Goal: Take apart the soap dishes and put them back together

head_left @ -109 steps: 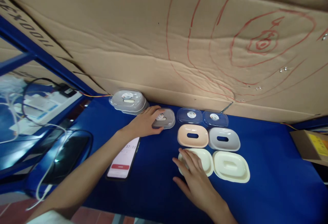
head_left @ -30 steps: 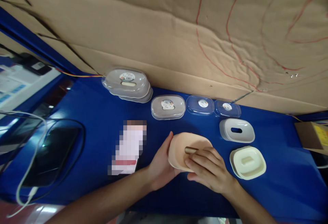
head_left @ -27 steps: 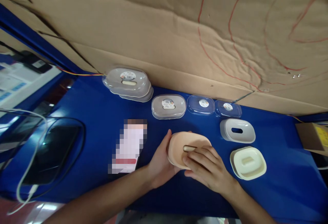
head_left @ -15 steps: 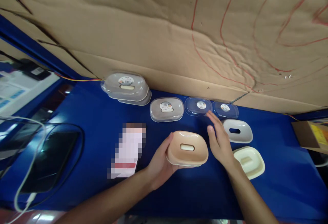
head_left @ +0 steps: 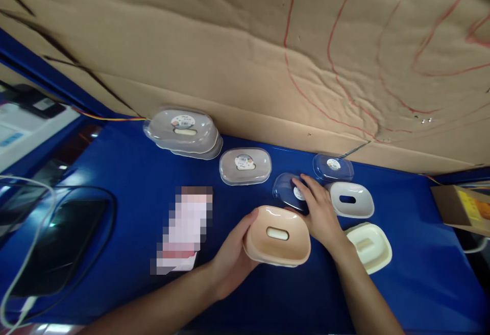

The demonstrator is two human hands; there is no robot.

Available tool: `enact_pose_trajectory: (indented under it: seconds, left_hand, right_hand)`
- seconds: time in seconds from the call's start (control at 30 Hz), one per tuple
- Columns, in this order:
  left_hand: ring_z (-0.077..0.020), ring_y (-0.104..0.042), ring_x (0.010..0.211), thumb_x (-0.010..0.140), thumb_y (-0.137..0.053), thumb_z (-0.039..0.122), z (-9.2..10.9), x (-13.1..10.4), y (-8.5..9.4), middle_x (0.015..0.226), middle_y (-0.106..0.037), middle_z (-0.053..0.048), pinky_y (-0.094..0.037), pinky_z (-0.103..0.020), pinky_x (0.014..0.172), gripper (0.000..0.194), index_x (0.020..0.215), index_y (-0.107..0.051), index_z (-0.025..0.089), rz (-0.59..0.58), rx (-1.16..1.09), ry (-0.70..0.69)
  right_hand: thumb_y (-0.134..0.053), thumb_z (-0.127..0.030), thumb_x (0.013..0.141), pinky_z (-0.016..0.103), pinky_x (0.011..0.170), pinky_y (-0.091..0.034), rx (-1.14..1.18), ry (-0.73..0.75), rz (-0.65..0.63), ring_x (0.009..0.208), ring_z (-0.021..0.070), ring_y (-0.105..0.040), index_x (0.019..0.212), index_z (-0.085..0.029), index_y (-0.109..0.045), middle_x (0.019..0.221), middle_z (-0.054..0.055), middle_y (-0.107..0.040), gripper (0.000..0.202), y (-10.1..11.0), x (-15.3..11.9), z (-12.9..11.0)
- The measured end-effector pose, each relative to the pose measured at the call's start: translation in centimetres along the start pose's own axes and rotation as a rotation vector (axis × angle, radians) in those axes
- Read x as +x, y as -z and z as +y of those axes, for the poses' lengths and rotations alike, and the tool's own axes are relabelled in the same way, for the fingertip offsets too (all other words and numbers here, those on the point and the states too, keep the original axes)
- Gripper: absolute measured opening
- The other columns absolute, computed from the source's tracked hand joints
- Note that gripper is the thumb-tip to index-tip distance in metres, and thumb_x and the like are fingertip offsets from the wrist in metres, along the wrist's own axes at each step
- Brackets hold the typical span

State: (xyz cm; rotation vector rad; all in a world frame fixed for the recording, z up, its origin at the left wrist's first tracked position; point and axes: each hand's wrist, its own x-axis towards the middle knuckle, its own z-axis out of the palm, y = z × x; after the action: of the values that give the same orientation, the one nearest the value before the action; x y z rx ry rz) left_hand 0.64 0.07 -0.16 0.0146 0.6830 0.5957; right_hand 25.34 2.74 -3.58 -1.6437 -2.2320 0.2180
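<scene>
A peach soap dish [head_left: 264,248] with an oval slot, and a pale layer showing through it, rests in my left hand [head_left: 233,261]. My left thumb lies along its left rim. Just behind the dish, my right hand [head_left: 321,217] grips a clear plastic lid [head_left: 282,189] with a round label, fingers over its top right part. To the right of that hand are a white slotted dish [head_left: 358,206] and a cream dish with a raised middle [head_left: 377,256], partly behind my wrist. Another clear lid [head_left: 325,169] lies farther back.
A lidded grey dish [head_left: 245,176] lies at the back middle, left of which stands a stack of lidded dishes [head_left: 187,143]. A pixelated phone-shaped item [head_left: 184,230], a dark tablet [head_left: 65,248] and cables are on the left. A cardboard box [head_left: 451,205] sits at the right edge.
My right hand has moved left and closed on the nearer clear lid, bringing it forward from the back row. My left hand still holds the peach soap dish, now slightly lower in view.
</scene>
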Motion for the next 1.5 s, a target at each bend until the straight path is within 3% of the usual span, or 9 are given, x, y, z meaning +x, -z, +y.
enact_pose_trajectory:
  seconds: [0.13,0.23,0.33,0.4,0.47,0.63,0.93,1.23,1.5]
  left_hand:
    - [-0.0292,-0.071,0.122,0.101,-0.06,0.051,-0.1,0.0,0.1,0.119,-0.082,-0.007,-0.051,-0.036,0.098,0.044,0.129,-0.074,0.02,0.02,0.02,-0.007]
    - [-0.03,-0.07,0.122,0.102,-0.058,0.054,-0.1,0.0,0.3,0.122,-0.081,-0.009,-0.051,-0.036,0.098,0.048,0.132,-0.073,0.019,0.003,0.038,-0.001]
    - [-0.0336,-0.07,0.123,0.104,-0.049,0.062,0.0,0.1,0.4,0.131,-0.077,-0.013,-0.053,-0.041,0.096,0.06,0.137,-0.07,0.017,-0.092,0.074,0.011]
    - [-0.0361,-0.07,0.123,0.103,-0.04,0.071,0.1,0.2,0.4,0.134,-0.075,-0.016,-0.055,-0.044,0.094,0.071,0.139,-0.068,0.017,-0.17,0.109,0.024]
    - [-0.0357,-0.068,0.126,0.102,-0.033,0.076,0.3,0.3,0.4,0.135,-0.075,-0.016,-0.052,-0.045,0.1,0.079,0.141,-0.068,0.017,-0.215,0.128,0.012]
    - [-0.0347,-0.062,0.136,0.103,-0.032,0.074,0.6,0.2,0.3,0.14,-0.073,-0.014,-0.043,-0.046,0.114,0.077,0.142,-0.068,0.018,-0.205,0.107,-0.019]
    - [-0.036,-0.059,0.14,0.105,-0.038,0.068,0.7,0.4,0.2,0.142,-0.071,-0.016,-0.042,-0.047,0.114,0.071,0.142,-0.067,0.016,-0.175,0.127,-0.053]
    - [-0.0359,-0.061,0.137,0.103,-0.035,0.073,0.5,0.3,0.0,0.145,-0.069,-0.015,-0.045,-0.049,0.113,0.074,0.147,-0.063,0.02,-0.193,0.192,-0.061]
    - [-0.0327,-0.055,0.145,0.106,-0.029,0.07,0.0,0.5,0.3,0.146,-0.069,-0.014,-0.036,-0.046,0.121,0.075,0.146,-0.064,0.017,-0.197,0.143,-0.056]
  right_hand:
    - [-0.075,-0.052,0.094,0.064,0.115,-0.046,0.116,-0.053,0.103,0.141,0.0388,-0.055,0.15,-0.028,-0.056,0.154,0.017,-0.057,0.064,0.4,-0.1,-0.2]
    - [-0.064,-0.054,0.1,0.061,0.117,-0.047,0.368,-0.146,0.252,0.142,0.0366,-0.056,0.15,-0.028,-0.055,0.154,0.016,-0.058,0.058,1.5,-0.7,-1.0]
    - [-0.051,-0.064,0.104,0.055,0.113,-0.052,0.574,-0.082,0.201,0.144,0.0363,-0.056,0.153,-0.027,-0.051,0.155,0.015,-0.057,0.062,2.9,-1.7,-2.6]
    - [-0.058,-0.069,0.098,0.054,0.113,-0.051,0.518,0.051,0.066,0.144,0.0375,-0.055,0.151,-0.028,-0.054,0.157,0.015,-0.056,0.067,3.5,-2.1,-4.0]
    - [-0.069,-0.064,0.094,0.054,0.114,-0.049,0.383,0.151,-0.007,0.143,0.0376,-0.055,0.149,-0.028,-0.055,0.157,0.015,-0.055,0.067,3.6,-2.2,-5.2]
    - [-0.07,-0.058,0.095,0.056,0.111,-0.048,0.263,0.254,-0.013,0.143,0.0379,-0.053,0.154,-0.026,-0.049,0.157,0.016,-0.054,0.07,3.2,-2.3,-6.3]
    - [-0.059,-0.059,0.101,0.058,0.112,-0.048,0.237,0.226,-0.114,0.147,0.038,-0.05,0.158,-0.025,-0.042,0.161,0.018,-0.049,0.069,2.7,-2.3,-5.4]
    - [-0.055,-0.062,0.102,0.056,0.115,-0.047,0.22,0.247,-0.11,0.147,0.0365,-0.051,0.163,-0.025,-0.039,0.163,0.016,-0.049,0.073,2.6,-2.5,-4.7]
    - [-0.051,-0.066,0.103,0.055,0.11,-0.05,0.21,0.289,-0.054,0.142,0.0365,-0.056,0.163,-0.027,-0.039,0.159,0.017,-0.054,0.073,2.1,-2.6,-4.5]
